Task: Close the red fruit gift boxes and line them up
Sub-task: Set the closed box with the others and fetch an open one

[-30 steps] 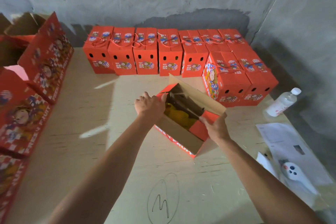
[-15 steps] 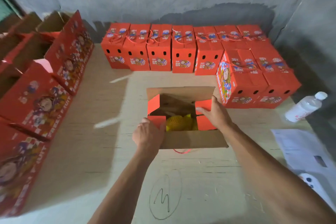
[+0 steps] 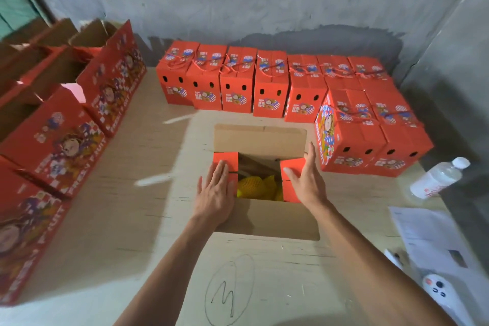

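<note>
Two hands work on one open box (image 3: 264, 216) standing mid-table, its plain brown cardboard flaps spread toward and away from the person. The left hand (image 3: 215, 193) lies flat, fingers straight and together, pressing the small red side flap (image 3: 225, 160) down. The right hand (image 3: 308, 180) has straight fingers, thumb spread apart, palm against the other red flap (image 3: 292, 167). Inside, yellow fruit in foam netting (image 3: 258, 186) shows. Closed boxes (image 3: 238, 87), glossy red with cord handles and oval vent holes, stand in a row against the grey concrete wall, with more (image 3: 370, 135) clustered at right. Open red boxes (image 3: 53, 140) line the left edge. The table (image 3: 119, 219) is pale plywood with a circled pen mark. A clear plastic bottle (image 3: 436, 177) and white papers (image 3: 428, 235) lie right.
</note>
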The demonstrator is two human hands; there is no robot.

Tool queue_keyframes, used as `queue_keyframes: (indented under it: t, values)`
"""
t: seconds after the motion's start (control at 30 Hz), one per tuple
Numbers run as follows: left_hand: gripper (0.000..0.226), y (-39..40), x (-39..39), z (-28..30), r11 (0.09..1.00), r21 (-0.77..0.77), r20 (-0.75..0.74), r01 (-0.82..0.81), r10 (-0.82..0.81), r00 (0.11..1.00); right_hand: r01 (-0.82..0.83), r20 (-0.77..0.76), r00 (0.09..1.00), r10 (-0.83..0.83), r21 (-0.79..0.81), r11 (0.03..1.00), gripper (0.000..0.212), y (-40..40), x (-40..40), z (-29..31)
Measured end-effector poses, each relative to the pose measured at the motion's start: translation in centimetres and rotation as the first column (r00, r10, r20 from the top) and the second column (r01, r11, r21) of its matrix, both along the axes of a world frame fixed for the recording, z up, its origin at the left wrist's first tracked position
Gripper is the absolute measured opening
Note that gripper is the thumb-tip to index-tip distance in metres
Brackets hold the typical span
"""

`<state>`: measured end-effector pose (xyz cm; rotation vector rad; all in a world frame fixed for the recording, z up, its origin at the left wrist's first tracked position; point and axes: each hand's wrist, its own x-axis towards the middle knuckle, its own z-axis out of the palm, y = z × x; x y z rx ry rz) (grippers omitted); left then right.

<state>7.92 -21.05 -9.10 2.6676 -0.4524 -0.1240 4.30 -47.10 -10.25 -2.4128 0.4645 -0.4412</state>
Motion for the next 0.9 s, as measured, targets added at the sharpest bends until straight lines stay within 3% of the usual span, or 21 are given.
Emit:
queue_keyframes:
  t: [0.17,0.3,0.43,0.63,0.8,0.9]
  values:
    - [0.038,-1.0,1.0,0.4,1.000,-0.011,0.087,-0.022,0.023,0.996,-0.017,-0.002,1.000,0.017,0.051,0.999,0.093,-0.2,0.1,0.2]
    - [0.034,-1.6,1.2,0.1,0.987,-0.116,0.127,-0.115,0.129,0.983,-0.011,0.010,1.000,0.009,0.137,0.991,0.088,-0.5,0.1,0.1]
    - [0.028,-1.8,1.5,-0.2,0.956,-0.214,0.139,-0.199,0.231,0.963,0.065,0.052,0.996,-0.077,0.195,0.979,0.069,-0.5,0.1,0.1]
    - [0.004,-1.8,1.4,-0.3,0.970,-0.203,0.235,-0.135,0.182,0.955,0.037,0.087,0.994,-0.069,0.327,0.944,0.074,-0.4,-0.2,1.0]
    - [0.006,-1.4,1.2,-0.5,0.963,-0.251,0.254,-0.103,0.168,0.952,0.020,0.082,0.995,-0.053,0.369,0.929,0.075,-0.6,-0.1,1.3]
    - [0.015,-1.1,1.2,-0.6,0.903,-0.395,0.193,-0.167,0.259,0.946,-0.022,0.079,0.997,-0.010,0.384,0.923,0.067,-1.1,-0.7,1.2]
